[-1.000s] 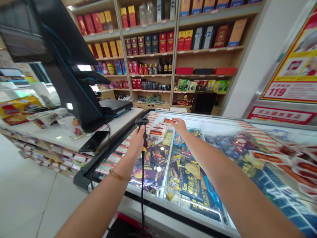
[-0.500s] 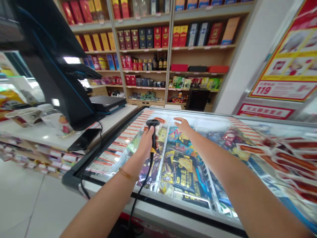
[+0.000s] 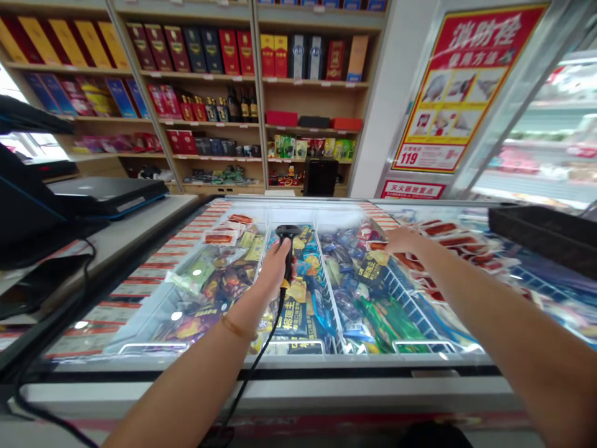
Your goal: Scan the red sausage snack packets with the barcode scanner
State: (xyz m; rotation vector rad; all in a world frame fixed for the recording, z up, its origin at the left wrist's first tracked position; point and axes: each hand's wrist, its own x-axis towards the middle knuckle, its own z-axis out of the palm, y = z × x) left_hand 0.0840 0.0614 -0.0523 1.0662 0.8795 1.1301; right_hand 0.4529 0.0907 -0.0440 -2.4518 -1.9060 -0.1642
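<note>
My left hand is wrapped round the grip of a black handheld barcode scanner, held upright above the chest freezer. Its black cable trails down over the freezer's front edge. Farther right, my right hand reaches over the freezer, close to a packaged sausage and a red packet. Blur and the angle hide its fingertips, so whether it grips anything does not show. Below the hands lie bagged ice creams and green packets between wire dividers.
The freezer's front rail runs across the view. On the counter at left sit a flat black scale and a dark stand. A dark tray lies at right. Shelves of boxed bottles and a fire-hydrant poster are behind.
My view has swung right. My right hand has moved right, from above the ice cream bags to beside the packaged sausages. My left hand keeps hold of the barcode scanner.
</note>
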